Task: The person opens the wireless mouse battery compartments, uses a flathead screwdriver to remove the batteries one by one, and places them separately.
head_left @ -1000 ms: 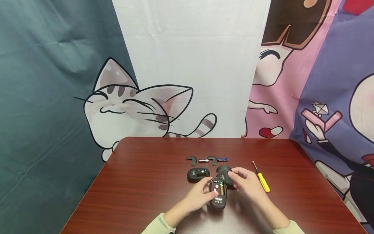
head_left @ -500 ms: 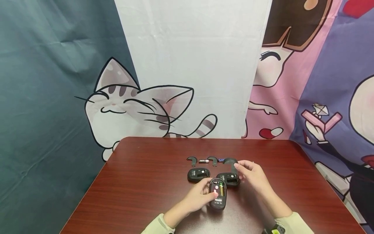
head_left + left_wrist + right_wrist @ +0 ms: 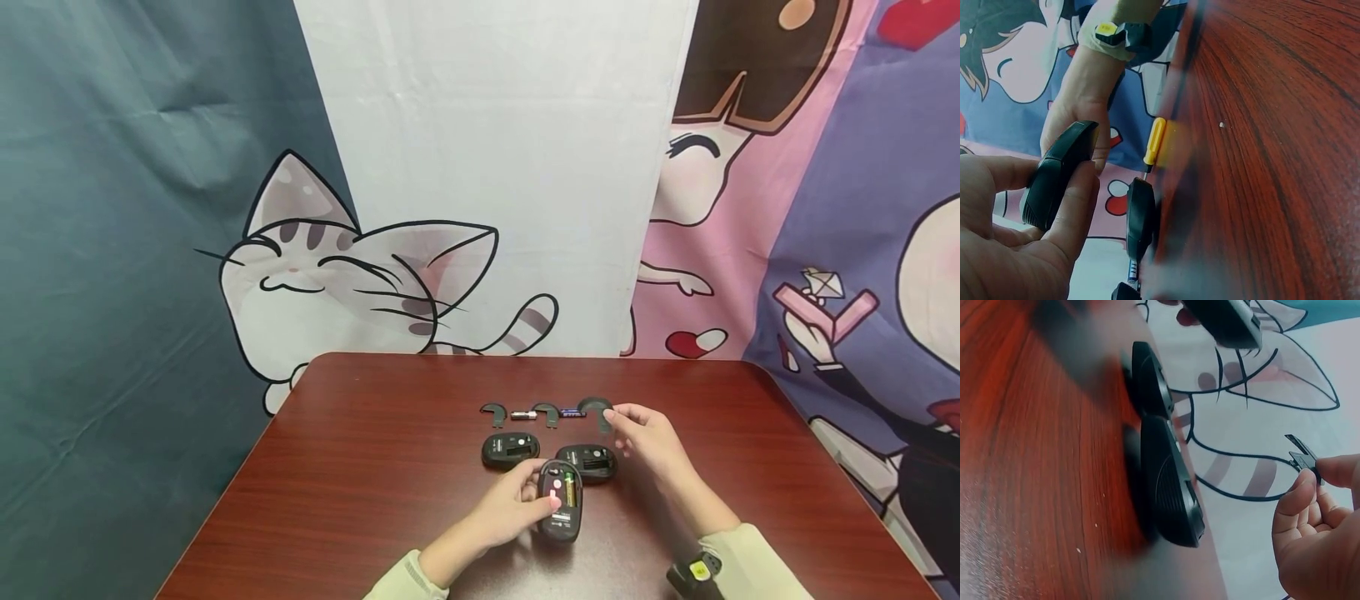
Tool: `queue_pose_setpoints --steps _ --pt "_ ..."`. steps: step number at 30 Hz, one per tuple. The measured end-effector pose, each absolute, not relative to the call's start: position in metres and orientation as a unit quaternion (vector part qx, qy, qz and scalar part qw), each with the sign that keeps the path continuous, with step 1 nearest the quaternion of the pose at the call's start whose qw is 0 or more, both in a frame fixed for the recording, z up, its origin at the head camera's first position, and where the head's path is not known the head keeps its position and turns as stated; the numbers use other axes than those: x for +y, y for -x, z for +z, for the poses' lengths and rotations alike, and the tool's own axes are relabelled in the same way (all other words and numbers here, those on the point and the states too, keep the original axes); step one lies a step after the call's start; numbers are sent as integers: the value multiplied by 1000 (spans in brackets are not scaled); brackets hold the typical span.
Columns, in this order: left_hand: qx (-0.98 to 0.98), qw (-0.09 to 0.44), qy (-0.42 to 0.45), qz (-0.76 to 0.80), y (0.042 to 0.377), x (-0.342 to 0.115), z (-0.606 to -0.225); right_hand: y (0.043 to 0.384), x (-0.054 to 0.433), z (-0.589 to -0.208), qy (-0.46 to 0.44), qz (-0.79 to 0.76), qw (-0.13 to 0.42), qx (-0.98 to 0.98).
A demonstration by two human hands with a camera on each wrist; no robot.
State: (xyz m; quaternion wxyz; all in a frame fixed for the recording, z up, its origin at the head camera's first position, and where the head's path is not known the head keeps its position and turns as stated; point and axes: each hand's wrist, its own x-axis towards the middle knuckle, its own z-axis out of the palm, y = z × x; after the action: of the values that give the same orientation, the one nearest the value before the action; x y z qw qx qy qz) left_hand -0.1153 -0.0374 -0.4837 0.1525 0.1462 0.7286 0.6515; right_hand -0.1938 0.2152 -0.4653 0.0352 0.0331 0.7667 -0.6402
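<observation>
My left hand (image 3: 510, 504) holds a black computer mouse (image 3: 561, 523) underside up, its battery bay uncovered and a green-and-gold battery (image 3: 570, 490) inside. Between thumb and fingers, my right hand (image 3: 660, 454) pinches a dark hooked battery cover (image 3: 595, 403), raised above the table; the right wrist view shows this cover (image 3: 1305, 464) nearly edge-on. Two more black mice lie bottom up on the table: one mouse (image 3: 510, 450) at the left, another mouse (image 3: 588, 462) just beyond the held one. In the left wrist view, the held mouse (image 3: 1057, 178) sits between thumb and fingers.
Toward the back lie two dark hooked covers, a left cover (image 3: 495, 412) and a middle cover (image 3: 548, 413), with a silver battery (image 3: 523, 415) and a blue battery (image 3: 573, 413). A yellow screwdriver (image 3: 1155, 142) lies on the wooden table (image 3: 360, 467). A printed cloth hangs behind.
My right hand has moved away from the held mouse, up and slightly right, carrying the cover and uncovering the mouse beneath. My left hand has barely moved.
</observation>
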Motion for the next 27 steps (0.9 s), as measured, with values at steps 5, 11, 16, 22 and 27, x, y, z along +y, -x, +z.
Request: queue_pose_setpoints --steps 5,11,16,22,27 --pt "727 153 -145 654 115 -37 -484 206 218 -472 -23 -637 34 769" --pt "729 153 -143 652 113 -37 -482 218 223 -480 -31 -630 44 775" --pt "733 152 -142 647 113 -39 -483 228 226 -486 -34 -619 47 783" --pt "739 152 -144 640 113 -40 -485 241 228 -494 -41 -597 53 800" --pt "737 154 -143 643 113 -40 -485 251 229 -501 -40 -579 62 812"
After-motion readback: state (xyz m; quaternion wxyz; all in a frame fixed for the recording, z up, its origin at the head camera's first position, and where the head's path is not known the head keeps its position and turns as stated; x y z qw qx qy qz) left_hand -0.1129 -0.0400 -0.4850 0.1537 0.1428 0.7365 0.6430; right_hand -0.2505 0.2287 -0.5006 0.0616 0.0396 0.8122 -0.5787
